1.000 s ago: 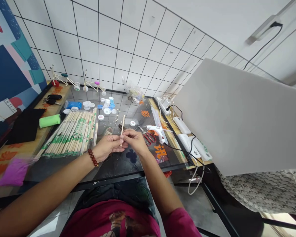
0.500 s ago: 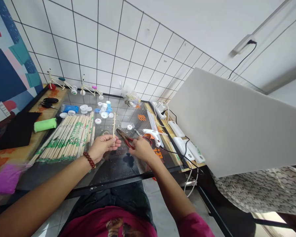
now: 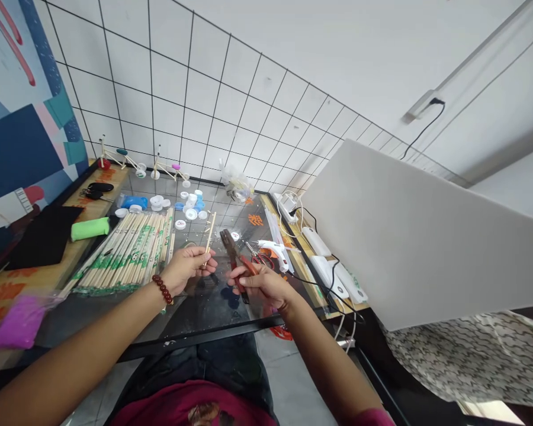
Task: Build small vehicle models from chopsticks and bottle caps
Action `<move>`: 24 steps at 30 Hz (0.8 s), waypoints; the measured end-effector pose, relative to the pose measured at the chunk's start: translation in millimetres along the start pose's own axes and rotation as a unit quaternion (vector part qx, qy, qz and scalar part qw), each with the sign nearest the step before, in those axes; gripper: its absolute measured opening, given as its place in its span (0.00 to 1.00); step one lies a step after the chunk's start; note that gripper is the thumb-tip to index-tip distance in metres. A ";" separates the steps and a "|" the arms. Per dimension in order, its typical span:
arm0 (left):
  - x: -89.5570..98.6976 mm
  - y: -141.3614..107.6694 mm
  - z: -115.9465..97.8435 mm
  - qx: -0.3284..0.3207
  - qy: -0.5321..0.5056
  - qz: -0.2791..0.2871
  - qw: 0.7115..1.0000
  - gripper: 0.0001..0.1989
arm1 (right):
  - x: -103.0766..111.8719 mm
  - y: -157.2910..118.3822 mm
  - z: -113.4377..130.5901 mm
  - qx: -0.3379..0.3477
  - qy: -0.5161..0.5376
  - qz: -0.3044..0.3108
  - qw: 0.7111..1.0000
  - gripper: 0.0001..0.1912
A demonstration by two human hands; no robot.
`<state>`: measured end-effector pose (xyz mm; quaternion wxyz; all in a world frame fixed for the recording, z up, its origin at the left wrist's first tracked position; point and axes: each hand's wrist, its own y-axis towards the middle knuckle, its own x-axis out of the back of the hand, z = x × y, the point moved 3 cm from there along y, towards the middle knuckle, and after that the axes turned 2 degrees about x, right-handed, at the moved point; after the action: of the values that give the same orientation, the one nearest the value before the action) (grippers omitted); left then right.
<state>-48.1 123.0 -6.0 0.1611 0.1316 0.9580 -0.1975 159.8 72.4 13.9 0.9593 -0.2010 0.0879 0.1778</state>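
A thin wooden stick (image 3: 210, 232) stands up from my left hand (image 3: 187, 267), pinched between thumb and fingers; whether it is one stick or two side by side is hard to tell. My right hand (image 3: 261, 283) is wrapped round the red handles of the pliers (image 3: 231, 248), whose dark jaws point away from me and lie to the right of the stick, apart from it. Left of my left hand lies a bag of wrapped chopsticks (image 3: 127, 251). Small wood bits are scattered on the dark tabletop (image 3: 190, 307).
White and blue bottle caps (image 3: 190, 214) sit beyond my hands. A white glue gun (image 3: 273, 248), scissors (image 3: 262, 259) and cables are at right. Stick models (image 3: 164, 165) stand at the back. A green roll (image 3: 90, 229) and purple packet (image 3: 18, 321) lie left.
My right hand has lifted the pliers from the tabletop and turned them, with their jaws now more upright. My left hand still holds the stick. The view has shifted slightly.
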 end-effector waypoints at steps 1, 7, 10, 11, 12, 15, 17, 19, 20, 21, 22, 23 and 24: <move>0.0 -0.4 0.0 0.002 0.003 0.001 1.000 0.11 | -1.1 -2.2 0.2 -0.002 -0.035 -0.013 0.999 0.18; -2.9 -3.6 -2.1 0.032 0.028 0.005 0.999 0.04 | -2.4 -6.0 8.6 0.035 -0.239 -0.020 0.970 0.14; -5.4 -6.2 -3.9 0.052 0.045 0.006 0.998 0.03 | -0.7 -4.8 16.2 0.058 -0.298 0.000 0.953 0.16; -6.6 -7.4 -4.4 0.060 0.053 0.007 0.997 0.03 | -0.3 -4.3 18.7 0.064 -0.319 0.010 0.945 0.16; -7.9 -8.8 -4.8 0.069 0.062 0.010 0.996 0.02 | 0.1 -3.8 20.9 0.069 -0.340 0.019 0.938 0.16; -11.5 -13.0 -5.9 0.089 0.086 0.017 0.992 0.03 | 1.6 -2.3 24.7 0.064 -0.377 0.041 0.923 0.17; -12.8 -14.3 -5.6 0.094 0.095 0.021 0.991 0.04 | 1.9 -1.5 25.3 0.051 -0.384 0.057 0.920 0.18; -12.7 -13.8 -4.0 0.098 0.100 0.025 0.990 0.04 | 1.4 -0.7 25.6 0.047 -0.389 0.074 0.917 0.17; -12.3 -13.0 -2.8 0.098 0.104 0.027 0.989 0.03 | 0.9 -0.3 25.6 0.048 -0.395 0.080 0.914 0.15; -11.9 -11.9 -1.5 0.097 0.108 0.028 0.989 0.03 | 0.4 0.3 25.3 0.050 -0.404 0.086 0.909 0.14; -11.4 -10.6 -0.4 0.092 0.113 0.028 0.989 0.03 | 0.0 0.9 24.8 0.053 -0.418 0.089 0.903 0.12; -11.1 -9.4 0.6 0.085 0.120 0.028 0.989 0.04 | 0.1 1.6 24.0 0.054 -0.438 0.084 0.894 0.11; -11.0 -8.2 1.3 0.075 0.129 0.030 0.988 0.05 | 0.9 2.4 23.2 0.054 -0.462 0.066 0.883 0.10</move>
<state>-40.3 113.1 -0.4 0.0318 0.1967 0.9488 -0.2453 162.0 84.4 33.8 0.8867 -0.0380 -0.3426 0.3080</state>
